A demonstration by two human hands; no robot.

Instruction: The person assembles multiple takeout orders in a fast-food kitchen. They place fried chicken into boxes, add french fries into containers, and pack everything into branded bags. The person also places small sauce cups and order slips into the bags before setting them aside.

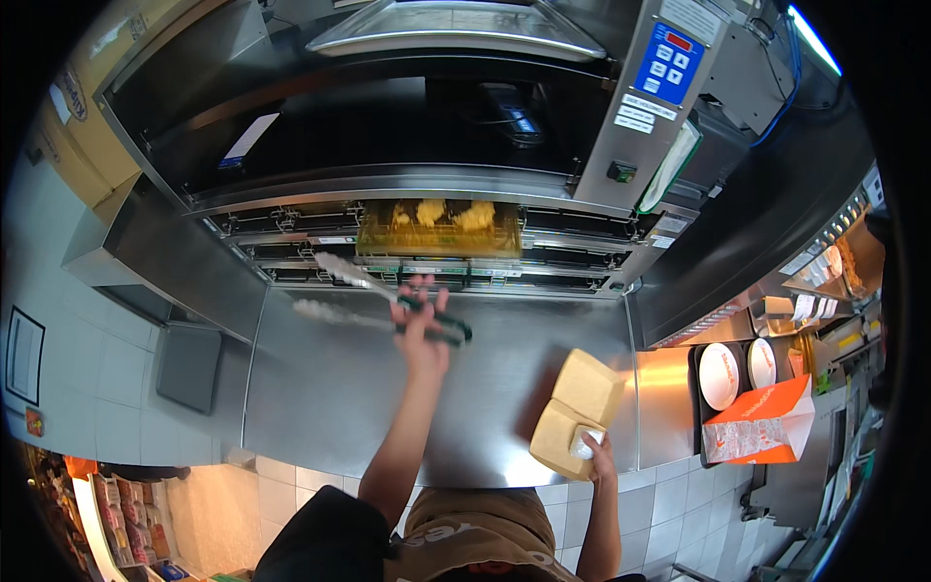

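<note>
Head view. Left hand (417, 315) over the worktop (485, 412), holding tongs (444, 328) by their green handles, some fingers extended. Tong arms apart, metal ends pointing leftward, blurred, nothing between them. Hand lies just on the near side of the cabinet (606, 170).

Right hand (599, 456) at the near right of the worktop, gripping the edge of a tan carton (555, 432). Carton hinged wide open, halves angled up and to the right; whether it touches the worktop, cannot tell. White cup (586, 442) in the nearer half, right thumb against it.

Cabinet: amber pan (388, 242) in its upper slot, a little beyond the tongs, yellow fried pieces (474, 215) inside. Shelf above bears a dark handheld device (514, 116). Metal tray (456, 34) on top; blue control panel (667, 64) on the right post.

Far right: black tray (695, 388), two white bowls (719, 376) side by side, orange-and-white box (761, 427) nearer the person. Left of the worktop: grey board (189, 369).
</note>
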